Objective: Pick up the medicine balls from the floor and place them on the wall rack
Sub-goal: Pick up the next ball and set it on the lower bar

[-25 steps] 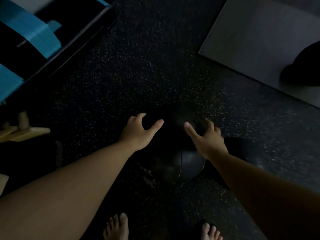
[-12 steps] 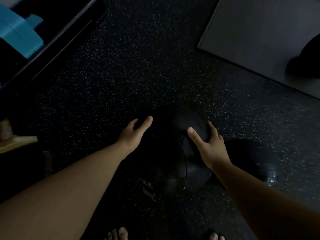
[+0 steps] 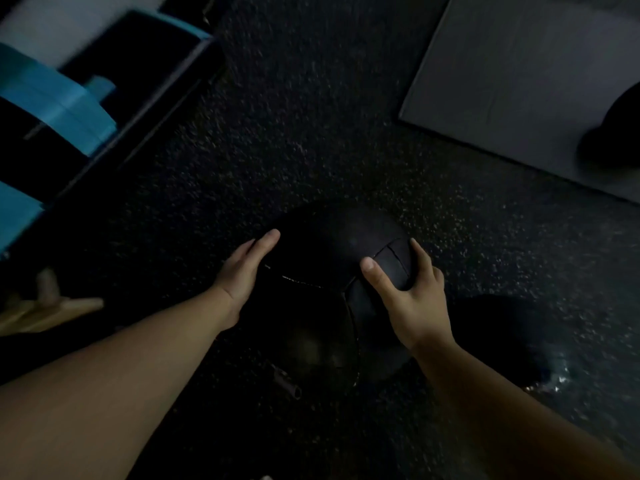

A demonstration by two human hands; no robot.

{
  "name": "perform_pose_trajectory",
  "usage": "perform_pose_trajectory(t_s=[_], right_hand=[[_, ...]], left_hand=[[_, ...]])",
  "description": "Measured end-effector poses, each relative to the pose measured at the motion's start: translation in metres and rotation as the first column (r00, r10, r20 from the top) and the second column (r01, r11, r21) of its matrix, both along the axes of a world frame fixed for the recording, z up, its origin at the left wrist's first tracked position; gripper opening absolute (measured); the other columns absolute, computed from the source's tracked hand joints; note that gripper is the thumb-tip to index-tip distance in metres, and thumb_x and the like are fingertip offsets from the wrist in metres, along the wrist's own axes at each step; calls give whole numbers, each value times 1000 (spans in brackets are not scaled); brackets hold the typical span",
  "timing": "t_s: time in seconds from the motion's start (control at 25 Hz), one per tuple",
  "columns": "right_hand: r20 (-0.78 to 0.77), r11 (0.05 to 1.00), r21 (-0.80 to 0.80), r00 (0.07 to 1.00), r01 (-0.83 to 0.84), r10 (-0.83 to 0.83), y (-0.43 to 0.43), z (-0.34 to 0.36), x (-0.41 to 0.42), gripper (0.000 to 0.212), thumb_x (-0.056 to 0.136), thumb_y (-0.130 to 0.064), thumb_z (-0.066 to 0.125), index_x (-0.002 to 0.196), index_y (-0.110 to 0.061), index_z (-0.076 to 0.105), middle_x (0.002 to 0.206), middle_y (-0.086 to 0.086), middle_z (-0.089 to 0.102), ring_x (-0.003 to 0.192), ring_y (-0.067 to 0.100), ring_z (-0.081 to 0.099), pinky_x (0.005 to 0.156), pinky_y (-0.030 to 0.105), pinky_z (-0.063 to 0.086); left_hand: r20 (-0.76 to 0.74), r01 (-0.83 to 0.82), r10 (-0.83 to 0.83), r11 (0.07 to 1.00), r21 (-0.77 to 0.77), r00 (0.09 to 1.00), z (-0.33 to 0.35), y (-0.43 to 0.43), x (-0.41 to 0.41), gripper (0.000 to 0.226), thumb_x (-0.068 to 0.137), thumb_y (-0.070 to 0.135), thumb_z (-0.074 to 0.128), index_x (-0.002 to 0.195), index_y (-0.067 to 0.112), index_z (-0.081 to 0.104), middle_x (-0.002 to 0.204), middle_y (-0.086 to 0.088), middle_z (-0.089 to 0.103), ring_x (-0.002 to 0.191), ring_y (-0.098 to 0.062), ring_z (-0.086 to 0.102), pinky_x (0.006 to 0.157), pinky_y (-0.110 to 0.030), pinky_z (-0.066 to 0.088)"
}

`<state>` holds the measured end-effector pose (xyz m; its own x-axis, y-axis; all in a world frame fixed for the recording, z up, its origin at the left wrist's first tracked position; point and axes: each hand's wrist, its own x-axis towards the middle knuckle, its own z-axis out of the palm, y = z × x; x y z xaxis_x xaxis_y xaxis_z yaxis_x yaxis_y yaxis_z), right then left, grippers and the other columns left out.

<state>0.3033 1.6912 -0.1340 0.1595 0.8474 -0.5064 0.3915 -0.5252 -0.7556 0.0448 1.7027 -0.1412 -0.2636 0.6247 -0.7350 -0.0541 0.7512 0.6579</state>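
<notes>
Head camera looks down at a big black medicine ball (image 3: 329, 289) on the floor, round and smooth, with thin seams across its top. It sits low in the middle of the view. The left hand (image 3: 242, 271) lies flat and open against the ball's left side, fingers straight. The right hand (image 3: 412, 299) is spread wide over the top right of the ball, thumb on one side and fingers curled on the other. Both hands press on the ball, but neither one closes around it.

Just right of the ball is another dark round shape (image 3: 502, 337), too dim to tell what it is. The floor (image 3: 311, 133) is black, bumpy rubber with tiny pale dots, and it is bare past the ball. A smooth grey mat (image 3: 502, 71) with a straight edge lies far right. Blue and black shelves (image 3: 69, 98) stand far left.
</notes>
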Motion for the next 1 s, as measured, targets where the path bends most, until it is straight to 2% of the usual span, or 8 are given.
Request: perform_pose_trajectory(t_s=[0.2, 0.4, 0.48, 0.6, 0.72, 0.8, 0.88, 1.0], right_hand=[[-107, 981, 189, 991, -54, 75, 75, 138, -53, 130, 45, -106, 59, 158, -50, 26, 161, -4, 32, 149, 26, 33, 118, 57, 37], [-158, 897, 418, 961, -144, 228, 139, 362, -109, 129, 46, -106, 59, 158, -52, 25, 159, -5, 34, 148, 25, 35, 117, 56, 38], [-173, 843, 511, 940, -171, 295, 150, 465, -132, 132, 44, -107, 59, 158, -50, 26, 160, -3, 34, 148, 26, 36, 117, 57, 38], [-181, 742, 638, 896, -207, 406, 148, 628, -174, 135, 42, -107, 57, 159, -45, 30, 157, 1, 38, 146, 27, 40, 118, 52, 37], [-190, 619, 757, 836, -209, 515, 126, 773, -226, 133, 46, -100, 63, 159, -35, 37, 153, 6, 42, 143, 27, 44, 119, 46, 35], [-186, 540, 821, 808, -185, 559, 111, 844, -268, 127, 52, -93, 66, 159, -31, 39, 154, 8, 44, 143, 27, 44, 121, 46, 34], [-166, 477, 859, 778, -188, 606, 96, 902, -313, 125, 52, -96, 64, 158, -35, 38, 155, 8, 44, 143, 27, 44, 120, 45, 34], [-192, 404, 905, 721, -131, 665, 78, 960, -386, 127, 48, -102, 61, 155, -36, 44, 148, 4, 49, 135, 19, 50, 111, 31, 37]], left_hand=[[-88, -84, 101, 981, 172, 991, 156, 50, -65, 137, 33, 99, 80, 155, 41, 57, 149, 2, 64, 133, -24, 61, 112, -47, 48], [-105, -203, 274, 875, 439, 956, 386, 75, -119, 140, 33, 97, 82, 154, 32, 60, 149, -4, 67, 137, -29, 63, 121, -54, 44], [-104, -206, 313, 804, 558, 944, 490, 72, -138, 126, 38, 93, 85, 144, 28, 69, 139, -5, 75, 130, -29, 69, 119, -53, 47], [-152, -203, 418, 689, 696, 896, 659, 44, -171, 104, 47, 89, 85, 129, 27, 78, 122, -1, 83, 120, -26, 75, 108, -42, 55], [-139, -209, 525, 549, 809, 840, 808, -2, -210, 99, 58, 74, 82, 138, 16, 73, 130, -10, 79, 125, -31, 73, 115, -48, 52], [-138, -207, 568, 500, 841, 811, 887, -33, -239, 98, 59, 76, 82, 139, 20, 72, 129, -9, 79, 120, -31, 75, 111, -49, 55], [-131, -202, 616, 441, 874, 777, 949, -63, -271, 99, 56, 80, 82, 139, 26, 72, 127, -2, 80, 117, -25, 77, 101, -40, 60], [-159, -161, 665, 393, 905, 729, 1016, -105, -322, 96, 56, 83, 78, 135, 28, 74, 125, 2, 81, 114, -20, 77, 93, -34, 61]])
